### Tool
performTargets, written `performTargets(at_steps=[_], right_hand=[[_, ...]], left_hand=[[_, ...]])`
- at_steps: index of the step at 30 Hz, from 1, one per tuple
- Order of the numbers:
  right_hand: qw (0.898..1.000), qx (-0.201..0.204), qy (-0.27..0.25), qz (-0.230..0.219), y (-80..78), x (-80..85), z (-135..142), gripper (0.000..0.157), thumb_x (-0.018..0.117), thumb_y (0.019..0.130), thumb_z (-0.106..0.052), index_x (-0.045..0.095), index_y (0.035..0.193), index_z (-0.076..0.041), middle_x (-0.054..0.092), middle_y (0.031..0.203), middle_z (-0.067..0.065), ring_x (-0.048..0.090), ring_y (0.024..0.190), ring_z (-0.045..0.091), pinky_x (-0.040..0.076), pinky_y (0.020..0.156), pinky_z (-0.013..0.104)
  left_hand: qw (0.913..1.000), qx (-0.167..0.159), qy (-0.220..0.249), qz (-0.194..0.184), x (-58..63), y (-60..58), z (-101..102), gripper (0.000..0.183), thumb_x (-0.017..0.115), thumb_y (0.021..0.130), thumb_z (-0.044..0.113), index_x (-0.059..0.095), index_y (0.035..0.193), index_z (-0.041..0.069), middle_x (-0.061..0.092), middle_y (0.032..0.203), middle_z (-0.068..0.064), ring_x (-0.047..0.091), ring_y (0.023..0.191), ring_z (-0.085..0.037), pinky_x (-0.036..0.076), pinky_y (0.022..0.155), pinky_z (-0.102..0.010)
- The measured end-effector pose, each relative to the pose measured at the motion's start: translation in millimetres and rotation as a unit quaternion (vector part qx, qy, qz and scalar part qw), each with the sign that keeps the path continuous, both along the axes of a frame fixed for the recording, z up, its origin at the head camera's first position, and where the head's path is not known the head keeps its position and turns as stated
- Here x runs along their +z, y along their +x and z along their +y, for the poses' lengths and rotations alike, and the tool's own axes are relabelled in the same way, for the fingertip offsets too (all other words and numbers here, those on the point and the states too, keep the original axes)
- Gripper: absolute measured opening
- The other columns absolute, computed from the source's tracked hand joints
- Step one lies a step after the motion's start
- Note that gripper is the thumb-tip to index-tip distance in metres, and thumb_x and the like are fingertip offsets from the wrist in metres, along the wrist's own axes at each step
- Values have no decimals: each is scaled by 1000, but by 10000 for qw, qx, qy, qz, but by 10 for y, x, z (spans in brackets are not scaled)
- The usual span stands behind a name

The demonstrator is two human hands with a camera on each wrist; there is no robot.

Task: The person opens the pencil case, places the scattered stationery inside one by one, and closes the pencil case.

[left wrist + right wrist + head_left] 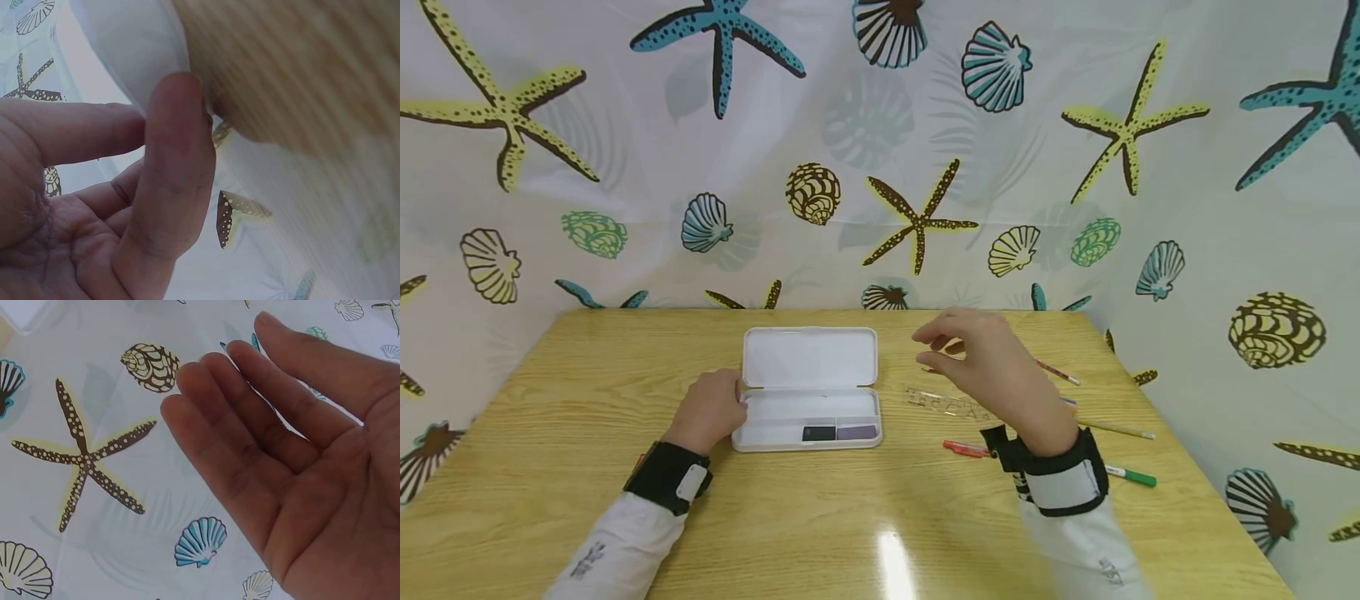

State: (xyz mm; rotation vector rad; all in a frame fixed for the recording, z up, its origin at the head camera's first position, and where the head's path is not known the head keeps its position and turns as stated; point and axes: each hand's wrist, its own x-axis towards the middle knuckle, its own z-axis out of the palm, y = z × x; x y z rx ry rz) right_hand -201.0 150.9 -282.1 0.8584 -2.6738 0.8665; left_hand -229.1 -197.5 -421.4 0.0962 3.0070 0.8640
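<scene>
A white pencil case (811,357) lies with its lid folded back on the table. My left hand (709,408) holds its left side; in the left wrist view the thumb and a fingertip (177,100) pinch the white edge. In the front compartment lie a small black block (818,433) and a purple block (856,432). To the right of the case my right hand (981,350) is raised above the table with nothing in it, its fingers (215,434) loosely bent and apart from the thumb. Nearest below it is a clear ruler (943,403).
Right of the case lie a red pen (964,449), a green-capped marker (1131,476), a yellowish pencil (1116,429) and a red pencil (1060,372), some partly hidden by the right arm. A patterned cloth (820,267) hangs behind the wooden table (790,525).
</scene>
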Motion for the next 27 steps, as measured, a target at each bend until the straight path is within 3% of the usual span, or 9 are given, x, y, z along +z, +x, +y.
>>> performTargets(at_steps=[12,20,27], right_hand=[[9948,-235,-343,925,218,240,364,21,80,87,-2,77,107,-8,73,104,1,70,90,15,60,76,34],[9942,-517,-366,865,288,321,502,20,78,90,-9,77,110,-8,73,106,2,70,93,17,59,78,34],[9892,-938,-287,1084,383,370,648,21,79,90,-9,76,111,-7,74,106,5,72,89,21,51,77,12]], left_hand=[[10000,-3,32,-24,30,20,10,9,57,83,-5,54,76,0,51,69,-9,52,59,-24,41,53,-32],[10000,19,5,-66,16,9,-2,9,59,85,-4,56,78,0,52,70,-10,53,60,-24,41,53,-32],[9999,-2,-9,-137,22,3,14,5,59,85,-4,57,81,-2,54,73,-11,54,62,-24,42,54,-32]])
